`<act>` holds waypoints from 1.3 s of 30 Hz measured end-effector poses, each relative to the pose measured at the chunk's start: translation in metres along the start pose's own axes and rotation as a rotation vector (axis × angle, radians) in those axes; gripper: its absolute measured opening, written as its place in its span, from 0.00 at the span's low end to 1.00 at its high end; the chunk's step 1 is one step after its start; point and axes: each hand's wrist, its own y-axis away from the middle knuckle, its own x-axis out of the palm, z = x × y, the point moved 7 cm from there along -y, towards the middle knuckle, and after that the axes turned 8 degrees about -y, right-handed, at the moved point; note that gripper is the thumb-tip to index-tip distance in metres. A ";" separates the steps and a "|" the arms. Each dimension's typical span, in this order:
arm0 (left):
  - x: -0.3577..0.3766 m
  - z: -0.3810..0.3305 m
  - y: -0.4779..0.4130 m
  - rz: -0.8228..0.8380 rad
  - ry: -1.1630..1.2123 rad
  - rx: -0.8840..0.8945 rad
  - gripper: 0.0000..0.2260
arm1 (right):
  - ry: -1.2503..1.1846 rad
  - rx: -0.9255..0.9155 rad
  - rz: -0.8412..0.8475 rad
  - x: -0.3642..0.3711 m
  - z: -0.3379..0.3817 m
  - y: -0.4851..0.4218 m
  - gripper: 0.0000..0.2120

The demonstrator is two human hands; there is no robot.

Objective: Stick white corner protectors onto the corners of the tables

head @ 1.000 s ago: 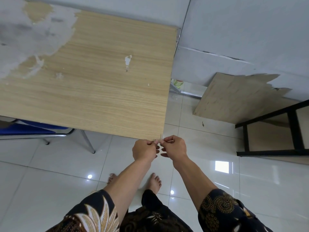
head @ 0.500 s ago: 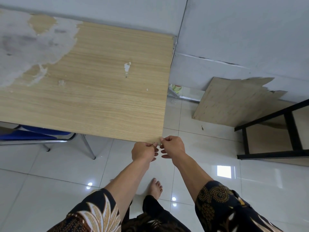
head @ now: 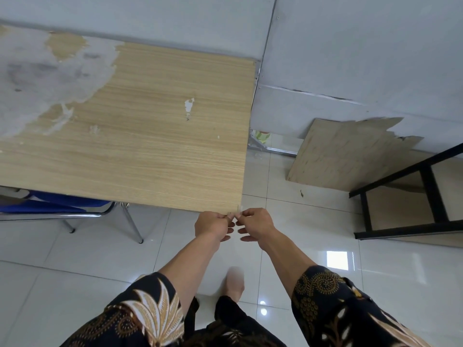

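White protector (head: 240, 209) pinched in both hands (head: 213, 225) (head: 256, 224) at table (head: 150, 146) corner

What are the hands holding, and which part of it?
The left hand and right hand pinch a tiny white corner protector by its two sides, right at the near corner of the table. It is too small to see more.

One light wood-grain surface (head: 150, 146). Two hands, the left hand (head: 211, 225) and the right hand (head: 258, 222), with one small white corner protector (head: 239, 209) between them. One blue chair with chrome legs (head: 62, 209) at left. At right, one torn plywood board (head: 350, 151) and one black metal frame (head: 426, 176). One bare foot (head: 234, 281) near.
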 end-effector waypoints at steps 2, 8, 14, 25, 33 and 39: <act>0.001 0.000 0.000 0.013 0.008 -0.006 0.08 | 0.018 -0.006 0.005 -0.001 0.001 -0.001 0.11; 0.003 0.000 0.000 0.029 0.040 -0.025 0.07 | 0.018 -0.007 -0.007 0.002 -0.001 0.002 0.10; 0.003 -0.002 0.000 0.071 0.070 -0.082 0.06 | 0.040 0.006 -0.013 0.003 0.002 0.003 0.11; 0.004 -0.007 0.004 0.109 0.047 -0.103 0.06 | 0.026 0.034 -0.029 0.011 0.001 0.009 0.09; -0.007 -0.004 0.003 0.111 0.054 -0.054 0.05 | -0.023 0.086 0.038 0.012 0.003 0.011 0.10; -0.059 -0.007 -0.002 0.009 -0.055 0.044 0.06 | 0.286 -0.034 -0.221 0.004 0.024 0.013 0.16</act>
